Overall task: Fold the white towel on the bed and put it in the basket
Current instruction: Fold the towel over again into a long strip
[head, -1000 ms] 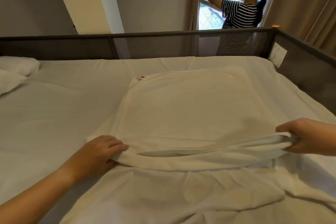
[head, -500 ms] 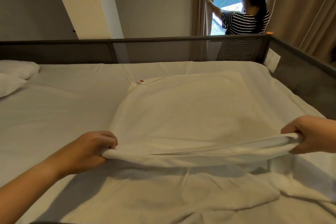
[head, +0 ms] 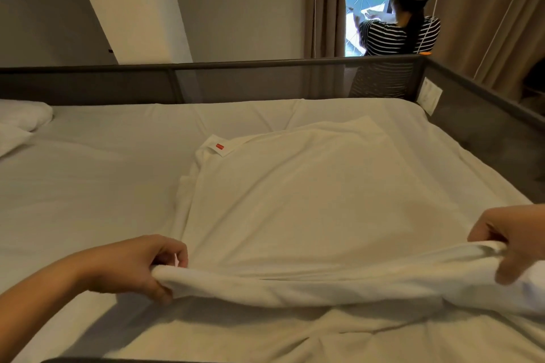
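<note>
The white towel (head: 309, 194) lies spread over the right half of the bed (head: 88, 186), a small red tag on its far left corner. Its near fold is raised off the mattress in a thick roll. My left hand (head: 141, 265) pinches the left end of that fold. My right hand (head: 513, 242) grips the right end at the frame's right edge. More of the towel lies flat under the raised fold, toward me. No basket is in view.
A dark mesh rail (head: 265, 79) runs along the far and right sides of the bed. White pillows (head: 20, 121) sit at the far left. A person in a striped shirt with a white headset (head: 404, 35) stands at the window behind the rail.
Both hands have lifted the towel's near fold higher off the mattress and carried it a little forward. The person at the window has shifted to the right.
</note>
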